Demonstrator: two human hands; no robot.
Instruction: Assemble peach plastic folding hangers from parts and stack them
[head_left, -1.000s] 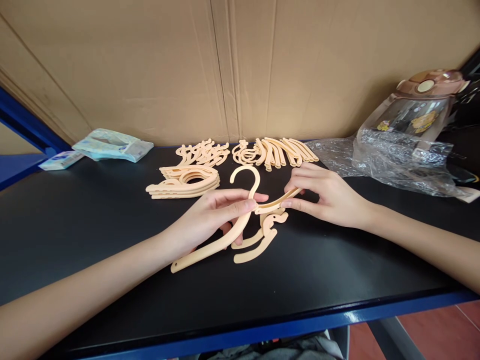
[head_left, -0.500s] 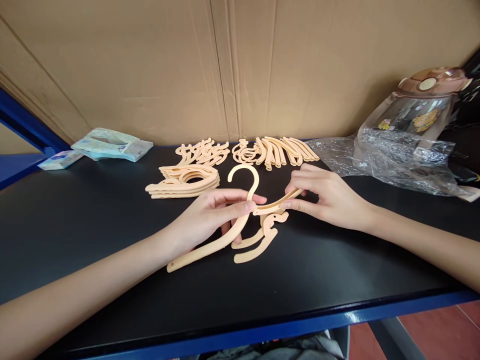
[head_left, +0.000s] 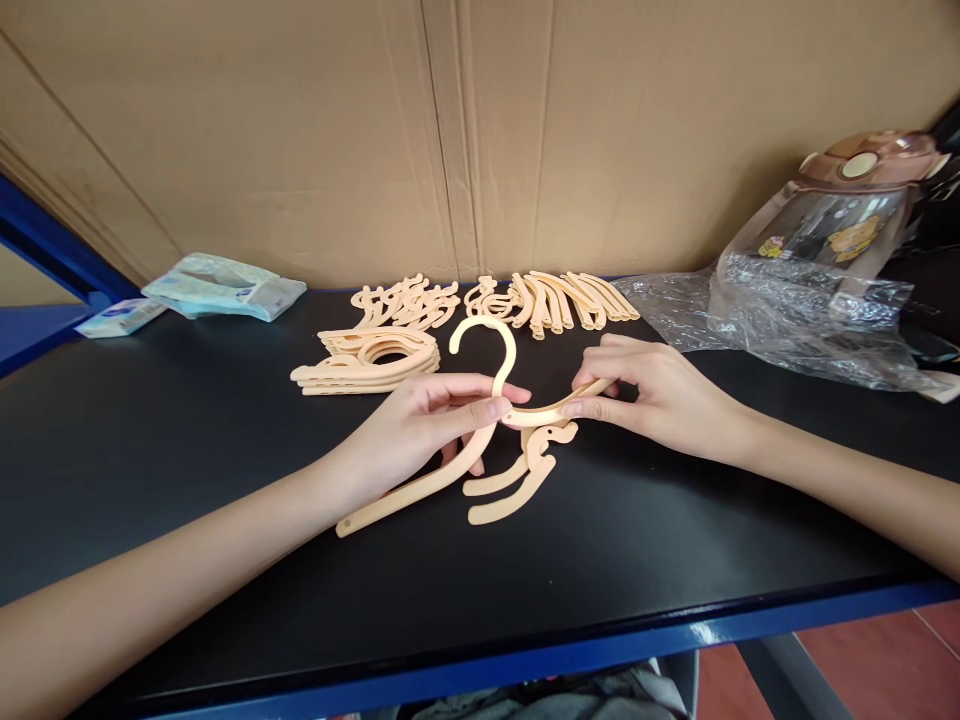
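My left hand (head_left: 435,425) is closed on a beige hanger hook piece (head_left: 420,488), thumb on top near its middle. The hook end curls up and away; the long arm slants down to the left. Between thumb and fingers, my right hand (head_left: 645,395) grips a curved beige hanger arm (head_left: 544,416). That arm's left end meets the hook piece beside my left thumb; whether the two are joined I cannot tell. Just below them on the table lie a few loose hanger pieces (head_left: 517,495), partly overlapping.
Behind my left hand is a stack of folded hangers (head_left: 367,378). Small hook pieces (head_left: 409,303) and curved arms (head_left: 574,303) lie in rows along the back. A tissue pack (head_left: 225,287) is at left, plastic wrap (head_left: 810,345) and a water bottle (head_left: 855,225) at right.
The hook piece has tipped slightly, its hook end now a little higher and further left. The curved arm has rolled to show more of its outer face. Both hands keep their grip.
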